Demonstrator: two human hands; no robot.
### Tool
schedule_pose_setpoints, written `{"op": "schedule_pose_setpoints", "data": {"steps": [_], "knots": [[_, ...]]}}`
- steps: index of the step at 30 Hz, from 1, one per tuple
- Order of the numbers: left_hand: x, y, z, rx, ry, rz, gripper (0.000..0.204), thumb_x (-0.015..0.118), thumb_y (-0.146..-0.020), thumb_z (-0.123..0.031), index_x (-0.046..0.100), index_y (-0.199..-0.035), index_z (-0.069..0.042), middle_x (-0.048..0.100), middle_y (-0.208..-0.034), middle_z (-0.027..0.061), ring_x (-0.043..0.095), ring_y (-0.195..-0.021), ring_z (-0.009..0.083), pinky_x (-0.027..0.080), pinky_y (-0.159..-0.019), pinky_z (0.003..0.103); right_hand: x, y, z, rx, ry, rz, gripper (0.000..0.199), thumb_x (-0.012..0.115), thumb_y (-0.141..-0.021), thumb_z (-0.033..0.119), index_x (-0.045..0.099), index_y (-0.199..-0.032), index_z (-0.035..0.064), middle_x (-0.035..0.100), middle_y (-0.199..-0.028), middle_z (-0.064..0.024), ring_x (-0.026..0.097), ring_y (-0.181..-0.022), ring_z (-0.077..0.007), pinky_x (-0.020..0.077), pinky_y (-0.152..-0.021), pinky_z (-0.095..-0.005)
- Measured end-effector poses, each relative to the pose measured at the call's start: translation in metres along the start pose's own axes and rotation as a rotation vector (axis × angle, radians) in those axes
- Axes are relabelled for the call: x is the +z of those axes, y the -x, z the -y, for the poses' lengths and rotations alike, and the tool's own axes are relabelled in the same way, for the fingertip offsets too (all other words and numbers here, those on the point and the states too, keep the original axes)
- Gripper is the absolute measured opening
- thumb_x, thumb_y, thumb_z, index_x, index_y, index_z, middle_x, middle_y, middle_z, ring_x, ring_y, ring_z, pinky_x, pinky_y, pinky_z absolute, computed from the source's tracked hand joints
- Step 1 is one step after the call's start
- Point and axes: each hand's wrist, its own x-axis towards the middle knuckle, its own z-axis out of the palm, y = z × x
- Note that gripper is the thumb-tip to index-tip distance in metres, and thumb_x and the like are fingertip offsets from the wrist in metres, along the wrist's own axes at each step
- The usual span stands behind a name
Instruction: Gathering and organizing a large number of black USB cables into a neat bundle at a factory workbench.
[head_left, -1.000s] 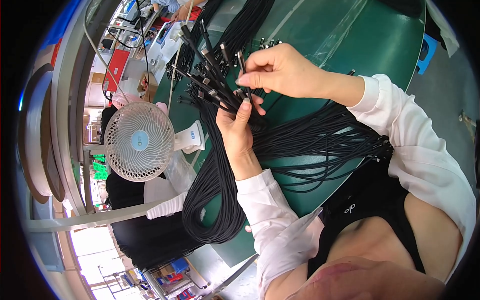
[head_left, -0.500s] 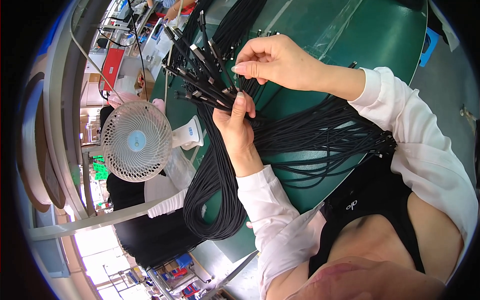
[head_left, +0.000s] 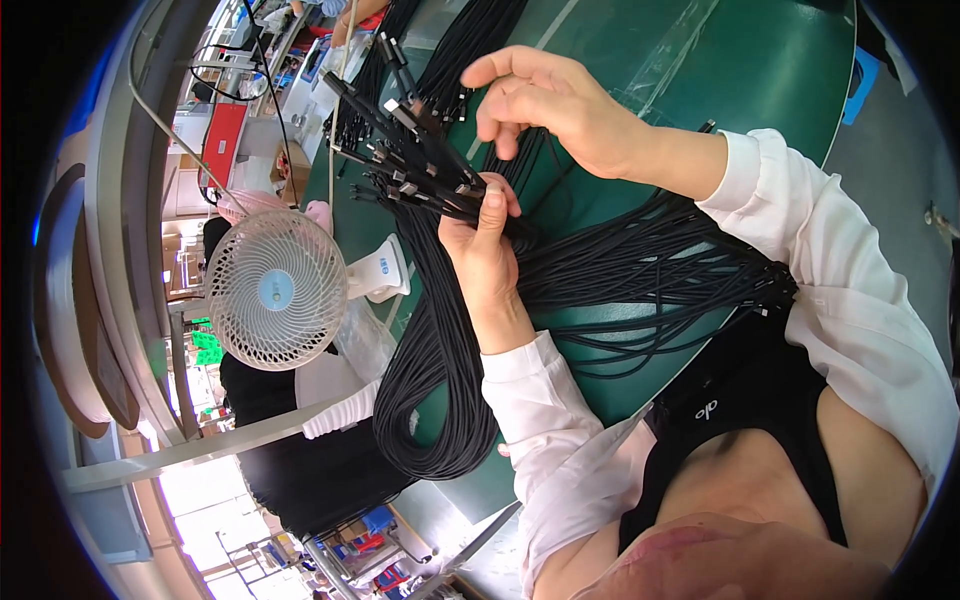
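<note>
My left hand (head_left: 484,245) is wrapped round a thick bundle of black cables (head_left: 455,345), thumb on top, just below their ends. Metal-tipped connectors fan out up and to the left of it, at uneven heights. The rest of the bundle hangs down in a long loop at the table's left edge. My right hand (head_left: 560,108) hovers to the right of the connectors, fingers apart and curved, with nothing seen in it. Beneath it, more loose black cables (head_left: 640,255) spread across the green table (head_left: 600,345), their ends gathered near my body at the right.
A white fan (head_left: 277,289) stands left of the cables on its base. Further bundles of black cables (head_left: 478,40) lie at the table's far side. Beyond the fan are a metal frame rail (head_left: 200,453) and a large reel (head_left: 85,300). Another person's arm (head_left: 345,22) shows at the far left.
My right hand has opened from a pinch beside the connectors and lifted slightly up. My left hand has shifted a little to the right with the bundle.
</note>
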Motion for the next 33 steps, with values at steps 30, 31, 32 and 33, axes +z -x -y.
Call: {"op": "schedule_pose_setpoints", "data": {"steps": [30,31,32,33], "knots": [[0.001,-0.004,0.006,0.004,0.06,-0.114,0.024,0.062,-0.08,-0.004,0.053,-0.101,0.002,0.058,-0.097,0.0093,0.055,-0.079,0.0146,0.044,-0.073,0.026,-0.001,0.003,-0.023,0.063,0.262,0.019,0.018,0.058,-0.084,0.015,0.055,-0.089,-0.0024,0.057,-0.069,-0.0034,0.056,-0.067,-0.0096,0.0448,-0.059,-0.023],[0.003,-0.004,0.006,-0.003,0.07,-0.142,0.024,0.061,-0.08,-0.002,0.053,-0.102,0.003,0.057,-0.098,0.0094,0.055,-0.081,0.0147,0.044,-0.075,0.026,-0.002,0.005,-0.022,0.143,0.391,0.089,0.021,0.062,-0.081,0.015,0.057,-0.092,-0.0026,0.052,-0.063,-0.0004,0.053,-0.064,-0.0069,0.0412,-0.056,-0.0214],[0.004,-0.004,0.006,-0.011,0.081,-0.17,0.025,0.061,-0.08,0.0,0.052,-0.103,0.003,0.057,-0.099,0.0094,0.056,-0.084,0.0148,0.044,-0.077,0.026,-0.002,0.007,-0.026,0.054,0.578,0.137,0.022,0.064,-0.079,0.015,0.059,-0.092,-0.0013,0.05,-0.061,0.0005,0.048,-0.059,-0.0052,0.0376,-0.053,-0.0207],[0.0,-0.004,0.006,0.004,0.083,-0.163,0.027,0.06,-0.079,0.002,0.052,-0.105,0.003,0.058,-0.099,0.0095,0.056,-0.087,0.0152,0.044,-0.081,0.025,0.0,0.007,-0.03,0.041,0.6,0.156,0.021,0.064,-0.079,0.016,0.06,-0.092,-0.0005,0.051,-0.062,0.0003,0.046,-0.057,-0.0055,0.0371,-0.053,-0.021]]}}
